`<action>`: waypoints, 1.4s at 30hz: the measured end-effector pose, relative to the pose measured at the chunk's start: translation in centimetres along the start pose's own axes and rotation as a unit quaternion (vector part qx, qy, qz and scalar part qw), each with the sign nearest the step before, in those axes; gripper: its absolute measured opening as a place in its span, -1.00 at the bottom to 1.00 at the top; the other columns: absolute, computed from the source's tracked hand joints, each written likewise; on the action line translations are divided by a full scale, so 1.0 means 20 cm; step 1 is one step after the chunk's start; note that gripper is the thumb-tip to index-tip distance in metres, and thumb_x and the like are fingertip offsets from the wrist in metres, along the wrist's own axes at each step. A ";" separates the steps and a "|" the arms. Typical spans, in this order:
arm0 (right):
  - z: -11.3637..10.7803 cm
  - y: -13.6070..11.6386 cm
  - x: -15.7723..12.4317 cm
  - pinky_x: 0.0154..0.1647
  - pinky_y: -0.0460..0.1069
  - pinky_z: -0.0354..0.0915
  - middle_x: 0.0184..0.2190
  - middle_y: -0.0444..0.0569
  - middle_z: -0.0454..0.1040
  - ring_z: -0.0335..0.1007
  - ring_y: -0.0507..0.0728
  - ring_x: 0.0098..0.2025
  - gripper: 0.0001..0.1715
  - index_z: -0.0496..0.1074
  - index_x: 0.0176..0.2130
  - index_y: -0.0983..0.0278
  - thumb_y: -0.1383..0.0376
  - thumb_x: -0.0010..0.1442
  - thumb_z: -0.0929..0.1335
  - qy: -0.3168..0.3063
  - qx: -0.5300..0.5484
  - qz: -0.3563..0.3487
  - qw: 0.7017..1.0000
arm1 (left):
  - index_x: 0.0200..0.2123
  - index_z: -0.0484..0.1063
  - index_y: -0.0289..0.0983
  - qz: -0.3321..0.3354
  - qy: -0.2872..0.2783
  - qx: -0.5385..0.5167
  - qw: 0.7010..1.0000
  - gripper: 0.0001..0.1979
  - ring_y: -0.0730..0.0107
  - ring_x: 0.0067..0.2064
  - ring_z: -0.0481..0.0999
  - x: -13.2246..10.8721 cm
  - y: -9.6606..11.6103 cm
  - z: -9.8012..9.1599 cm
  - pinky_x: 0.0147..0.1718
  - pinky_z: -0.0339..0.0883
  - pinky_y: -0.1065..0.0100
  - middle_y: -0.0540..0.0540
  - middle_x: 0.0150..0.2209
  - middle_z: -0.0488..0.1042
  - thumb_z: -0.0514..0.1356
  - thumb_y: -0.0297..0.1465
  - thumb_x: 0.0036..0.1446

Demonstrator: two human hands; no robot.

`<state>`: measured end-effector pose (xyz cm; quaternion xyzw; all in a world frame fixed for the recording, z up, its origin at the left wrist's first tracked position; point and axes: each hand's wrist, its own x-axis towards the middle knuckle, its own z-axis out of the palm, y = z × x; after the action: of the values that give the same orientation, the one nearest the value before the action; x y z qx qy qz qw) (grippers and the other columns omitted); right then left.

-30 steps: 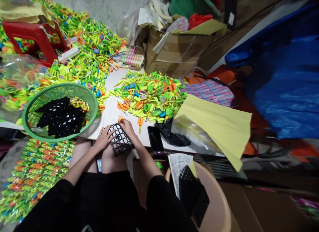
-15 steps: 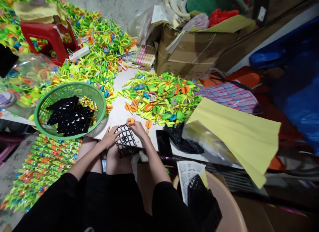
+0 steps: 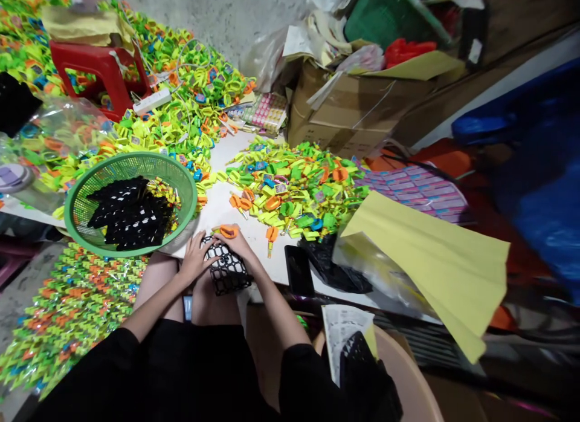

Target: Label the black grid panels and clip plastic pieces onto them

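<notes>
A black lattice plate (image 3: pixel 230 275) with honeycomb-like holes lies over my lap and the table's near edge. My left hand (image 3: pixel 196 257) grips its left side, fingers spread over the upper left corner. At its far edge, my right hand (image 3: pixel 236 243) pinches an orange plastic piece (image 3: pixel 228 231), which looks like a toy watch; the fingertips are partly hidden. Just right of that hand, another orange piece (image 3: pixel 271 234) with a thin stem lies on the white table (image 3: pixel 217 198). Beyond is a heap of yellow, green, orange and blue plastic pieces (image 3: pixel 294 192).
To the left stands a green basket (image 3: pixel 72 222) holding black lattice plates (image 3: pixel 131 213) and small yellow-red pieces. A phone (image 3: pixel 299 271), black plastic bag (image 3: pixel 333 268) and yellow sheet (image 3: pixel 435 253) lie right. Behind are a cardboard box (image 3: pixel 335 116) and red stool (image 3: pixel 90 62).
My right hand has moved left along the plate's far edge with the orange piece, closer to my left hand. The whole view has shifted slightly.
</notes>
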<state>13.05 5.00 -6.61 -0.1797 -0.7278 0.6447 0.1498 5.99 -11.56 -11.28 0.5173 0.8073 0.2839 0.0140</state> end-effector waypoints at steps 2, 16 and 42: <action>0.05 0.05 0.01 -0.20 -0.03 0.42 -0.26 0.01 0.56 0.49 0.10 -0.26 -0.54 0.51 -0.25 0.31 -0.02 0.04 0.41 -0.028 -0.018 0.007 0.999 | 0.13 0.25 -0.24 -0.043 0.039 -0.020 0.998 -0.39 0.02 0.28 0.19 -0.02 0.00 0.02 0.28 -0.06 -0.12 -0.32 0.20 0.25 0.24 -0.06 0.09; 0.10 0.05 0.07 0.01 -0.03 0.29 -0.19 -0.02 0.55 0.46 0.11 -0.12 -0.79 0.51 -0.19 0.28 0.38 0.15 0.33 -0.129 -0.191 -0.059 0.971 | 0.17 0.07 -0.29 -0.105 0.091 -0.058 0.989 -0.23 0.01 0.22 0.31 -0.04 -0.01 0.10 0.27 0.00 -0.09 -0.34 0.12 0.36 0.32 -0.12 0.00; -0.28 0.12 -0.30 -0.33 0.00 0.36 -0.38 -0.03 0.46 0.43 0.15 -0.33 -0.74 0.33 -0.24 0.27 0.14 0.15 0.29 0.270 -0.185 0.159 0.931 | -0.06 0.48 -0.23 -0.123 0.077 -0.133 0.981 -0.68 0.29 -0.19 0.48 0.16 -0.11 0.01 -0.18 0.33 0.36 -0.08 -0.21 0.52 0.10 -0.20 0.25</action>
<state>21.11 7.41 -8.15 -0.4847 -0.7281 0.4412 0.2008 2.77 -9.48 -11.65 0.3842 0.8186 0.4233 0.0552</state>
